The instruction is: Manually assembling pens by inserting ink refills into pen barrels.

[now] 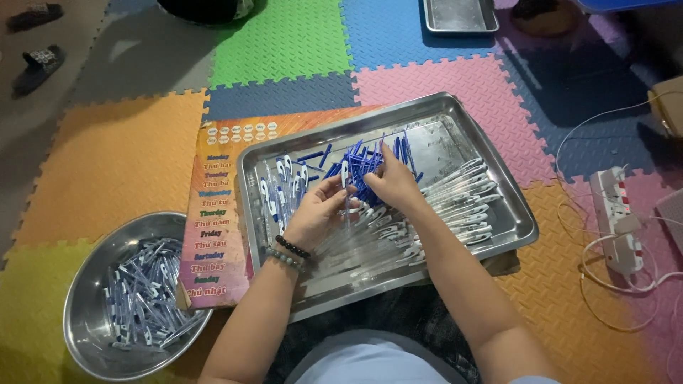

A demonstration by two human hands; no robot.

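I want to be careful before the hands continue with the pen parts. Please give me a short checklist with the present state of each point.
1. Both hands over the tray: ok; left hand and right hand meet above its middle.
2. Left hand holds a pen part: ok, a white and blue piece sits between its fingers.
3. Right hand's grip: cannot tell; it rests on the blue refills.
4. Clear barrels within reach: ok, beside the right hand.
5. Round bowl ready: ok, beside the left arm, holding pens.
6. Power strip cables apart from the tray: ok.
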